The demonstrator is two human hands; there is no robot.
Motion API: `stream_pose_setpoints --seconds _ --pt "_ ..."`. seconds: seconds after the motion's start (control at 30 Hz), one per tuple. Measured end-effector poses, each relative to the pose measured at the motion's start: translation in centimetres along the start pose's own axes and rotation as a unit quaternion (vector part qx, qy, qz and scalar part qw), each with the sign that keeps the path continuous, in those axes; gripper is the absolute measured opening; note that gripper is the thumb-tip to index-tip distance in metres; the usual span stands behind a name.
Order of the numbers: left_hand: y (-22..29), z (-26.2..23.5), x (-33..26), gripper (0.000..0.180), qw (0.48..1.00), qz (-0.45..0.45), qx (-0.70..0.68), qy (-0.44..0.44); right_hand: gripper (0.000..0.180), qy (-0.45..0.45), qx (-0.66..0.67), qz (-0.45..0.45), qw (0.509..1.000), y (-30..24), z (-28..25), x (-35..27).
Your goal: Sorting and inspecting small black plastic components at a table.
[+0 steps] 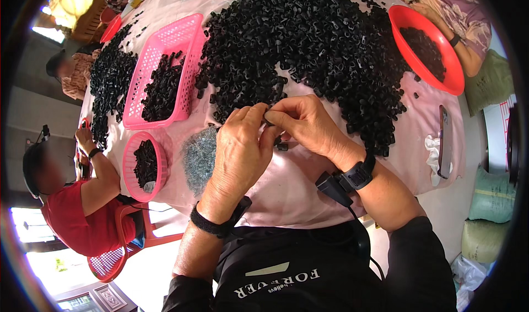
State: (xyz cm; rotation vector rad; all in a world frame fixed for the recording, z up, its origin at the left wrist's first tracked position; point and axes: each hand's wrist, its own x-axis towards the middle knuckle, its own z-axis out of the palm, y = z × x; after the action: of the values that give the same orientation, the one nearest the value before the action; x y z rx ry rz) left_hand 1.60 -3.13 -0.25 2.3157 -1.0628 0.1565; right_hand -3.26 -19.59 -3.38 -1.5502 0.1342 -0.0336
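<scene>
My left hand (239, 146) and my right hand (311, 122) meet over the near edge of a large heap of small black plastic pieces (308, 42). Both are closed, with fingertips pinching one small black plastic piece (268, 121) between them. Most of that piece is hidden by the fingers, so its exact kind does not show. Just beneath the right fingers lies another black piece (282, 146) on the pink cloth. Left of my left hand a pile of tiny silvery metal parts (199, 160) is spread out, too small to make out singly.
A pink rectangular basket (190, 83) and a round pink basket (128, 166) hold black parts at left. At far right stand a red basin (457, 72) and a phone-like slab (443, 141). Co-workers sit left, including one in a red shirt (82, 218), and at upper right.
</scene>
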Motion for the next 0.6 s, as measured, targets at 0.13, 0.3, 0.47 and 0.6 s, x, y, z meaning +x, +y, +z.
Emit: stream_pose_setpoints --seconds 0.13,0.3,0.47,0.6 --pt "-0.39 0.2 0.01 0.036 1.0 -0.003 -0.017 0.008 0.023 -0.026 0.1 0.04 0.994 0.24 0.17 0.11" --pt "-0.12 0.07 0.13 0.037 1.0 -0.005 -0.022 0.002 0.023 -0.031 0.07 0.042 0.996 -0.15 -0.23 0.05" --pt "-0.22 0.05 -0.04 0.037 0.999 0.032 -0.004 0.014 0.023 -0.025 0.044 0.015 0.999 0.16 0.01 -0.05" --pt "-0.04 0.37 -0.05 0.037 1.0 0.005 -0.023 0.006 0.023 -0.009 0.012 -0.024 1.0 0.13 0.05 -0.14"
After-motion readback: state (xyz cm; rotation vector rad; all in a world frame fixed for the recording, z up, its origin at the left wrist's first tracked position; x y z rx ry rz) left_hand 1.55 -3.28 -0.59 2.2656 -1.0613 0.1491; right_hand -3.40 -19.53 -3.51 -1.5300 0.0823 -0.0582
